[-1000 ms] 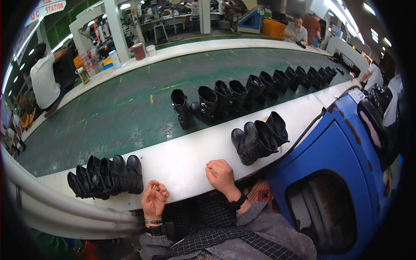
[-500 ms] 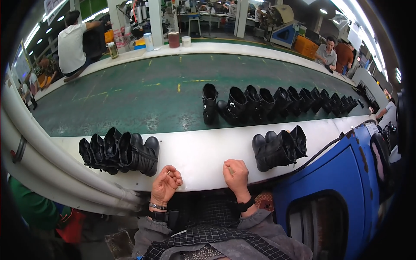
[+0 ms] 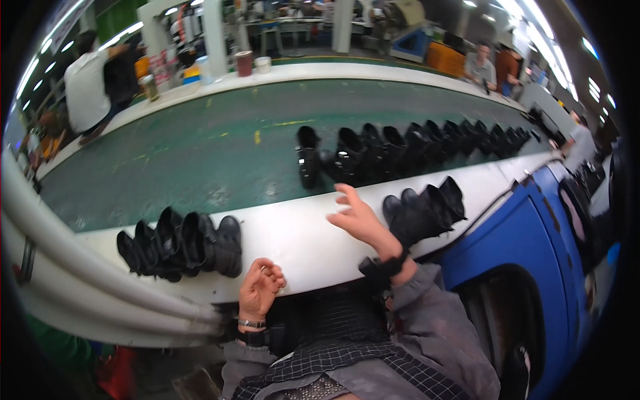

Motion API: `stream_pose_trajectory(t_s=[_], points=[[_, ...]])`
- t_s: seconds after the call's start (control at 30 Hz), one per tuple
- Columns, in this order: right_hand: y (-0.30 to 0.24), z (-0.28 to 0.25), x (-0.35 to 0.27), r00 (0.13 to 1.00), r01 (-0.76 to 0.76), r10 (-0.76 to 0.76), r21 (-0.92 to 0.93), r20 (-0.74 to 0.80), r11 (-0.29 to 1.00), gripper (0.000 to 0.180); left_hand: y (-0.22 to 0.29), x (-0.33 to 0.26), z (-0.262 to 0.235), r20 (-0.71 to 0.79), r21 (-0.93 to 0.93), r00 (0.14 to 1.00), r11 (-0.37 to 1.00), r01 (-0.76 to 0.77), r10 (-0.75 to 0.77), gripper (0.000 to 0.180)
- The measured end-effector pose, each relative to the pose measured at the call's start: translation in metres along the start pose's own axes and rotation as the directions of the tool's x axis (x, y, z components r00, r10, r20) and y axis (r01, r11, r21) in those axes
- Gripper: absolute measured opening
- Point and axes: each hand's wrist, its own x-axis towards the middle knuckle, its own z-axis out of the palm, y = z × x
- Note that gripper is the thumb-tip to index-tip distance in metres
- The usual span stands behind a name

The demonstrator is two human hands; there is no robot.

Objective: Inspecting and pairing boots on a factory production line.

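My right hand reaches out over the white ledge, its fingers and thumb spread, holding nothing. Its fingertips are near the green conveyor belt, in front of a black boot that stands at the left end of a row of black boots. My left hand rests by the front edge of the ledge, palm up with fingers curled in, and I see nothing in it. Left of it stands a group of black boots. Beside my right forearm are more black boots.
A blue machine stands close on my right. Thick pale pipes curve along my left. Across the belt, a person in white sits at the left and a person in grey is at the right. Containers stand on the far ledge.
My right hand has moved forward toward the belt and its fingers have opened. My left hand has hardly moved. The whole view has tilted and shifted a little.
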Motion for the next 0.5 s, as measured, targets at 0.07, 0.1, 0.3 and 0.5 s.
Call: stream_pose_trajectory(t_s=[0.07, 0.1, 0.3, 0.5], points=[[-0.011, 0.013, 0.043, 0.953, 0.214, -0.252, -0.216, -0.168, 0.953, 0.086, 0.001, -0.001, -0.001, 0.023, -0.015, 1.0, 1.0, -0.006, 0.006, 0.031], [-0.015, 0.016, 0.062, 0.891, 0.313, -0.393, -0.323, -0.225, 0.893, 0.087, 0.0, 0.0, -0.001, 0.022, -0.022, 1.0, 1.0, -0.014, 0.014, 0.031], [-0.022, 0.038, 0.143, 0.926, -0.074, -0.037, -0.274, -0.377, 0.959, 0.085, 0.005, 0.003, -0.002, 0.051, 0.011, 0.999, 1.0, 0.017, -0.017, 0.028], [0.002, 0.039, 0.155, 0.951, 0.01, -0.079, -0.227, -0.298, 0.974, 0.063, 0.008, 0.003, -0.008, 0.061, 0.017, 0.998, 1.0, 0.022, -0.023, 0.029]])
